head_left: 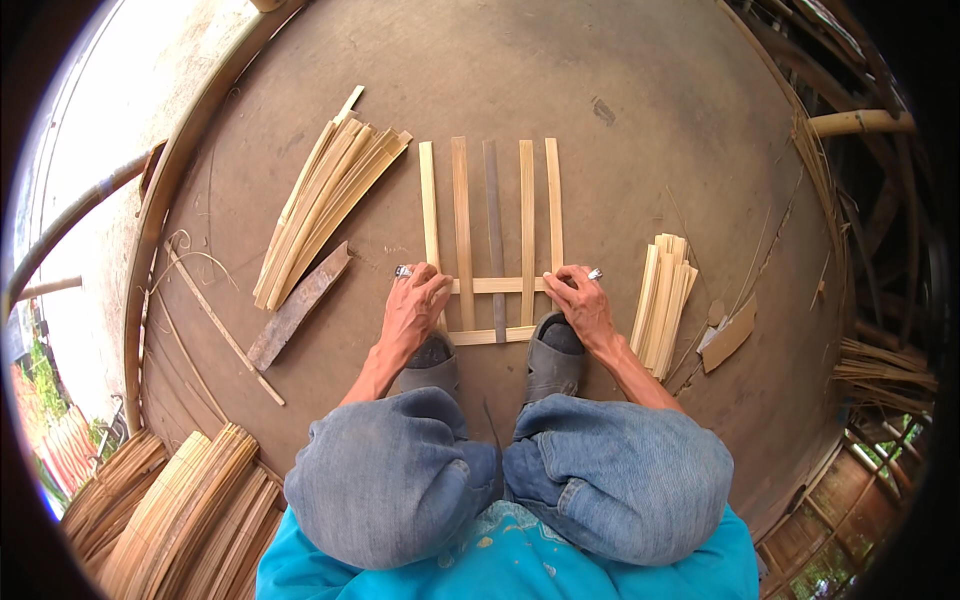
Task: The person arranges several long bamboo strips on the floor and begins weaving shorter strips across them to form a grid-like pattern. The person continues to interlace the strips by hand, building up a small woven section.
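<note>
Several flat bamboo strips lie lengthwise side by side on the floor, one of them a dark grey strip (494,215) in the middle. Two strips cross them: a crosswise bamboo strip (490,286) and a lower crosswise strip (475,338) just in front of my shoes. My left hand (412,308) is closed on the left end of the upper crosswise strip, beside the leftmost lengthwise strip (429,205). At its other end, my right hand (583,306) pinches it by the rightmost lengthwise strip (554,200). Both fingertips partly hide the strip's ends.
A fanned bundle of bamboo strips (325,210) lies far left, with a dark split bamboo piece (300,305) below it. To the right are a smaller bundle (664,305) and a brown cardboard piece (730,334). Long slats (185,510) are stacked near left. My shoes (555,365) border the strips.
</note>
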Available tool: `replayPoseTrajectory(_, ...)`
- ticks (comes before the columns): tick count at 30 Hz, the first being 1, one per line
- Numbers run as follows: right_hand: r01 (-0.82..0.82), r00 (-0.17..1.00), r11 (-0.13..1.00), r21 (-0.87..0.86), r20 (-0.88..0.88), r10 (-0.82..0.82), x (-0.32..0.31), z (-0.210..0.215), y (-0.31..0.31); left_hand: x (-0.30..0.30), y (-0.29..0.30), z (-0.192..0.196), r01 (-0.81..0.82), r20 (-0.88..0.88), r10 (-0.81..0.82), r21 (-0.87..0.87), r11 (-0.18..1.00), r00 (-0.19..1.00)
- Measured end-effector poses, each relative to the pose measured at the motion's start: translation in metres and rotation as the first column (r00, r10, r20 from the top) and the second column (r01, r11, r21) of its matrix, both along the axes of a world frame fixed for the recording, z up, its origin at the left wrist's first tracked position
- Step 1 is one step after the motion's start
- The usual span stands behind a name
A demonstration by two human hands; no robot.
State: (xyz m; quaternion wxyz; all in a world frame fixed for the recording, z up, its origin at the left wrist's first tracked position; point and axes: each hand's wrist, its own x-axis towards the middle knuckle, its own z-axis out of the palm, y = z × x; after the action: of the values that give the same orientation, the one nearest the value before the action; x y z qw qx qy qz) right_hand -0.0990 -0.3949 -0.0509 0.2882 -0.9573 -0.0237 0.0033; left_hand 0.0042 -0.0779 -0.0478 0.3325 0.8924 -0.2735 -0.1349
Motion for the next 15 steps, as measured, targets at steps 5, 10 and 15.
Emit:
replayPoseTrajectory(5, -0.006, 1.0, 1.0, -0.011, 0.024, 0.006, -0.007, -0.002, 0.001, -0.012, 0.003, 0.001, -0.001, -0.029, 0.001, -0.006, 1.0, 1.0)
replayPoseTrajectory(10, -0.007, 1.0, 1.0, -0.029, 0.018, 0.007, -0.007, -0.002, 0.002, -0.018, 0.001, 0.001, -0.02, -0.025, 0.02, -0.001, 1.0, 0.999)
replayPoseTrajectory(15, -0.024, 1.0, 0.997, -0.072, 0.006, 0.025, -0.006, 0.004, 0.004, -0.018, 0.006, -0.005, -0.002, -0.04, 0.0, -0.039, 0.999, 0.999)
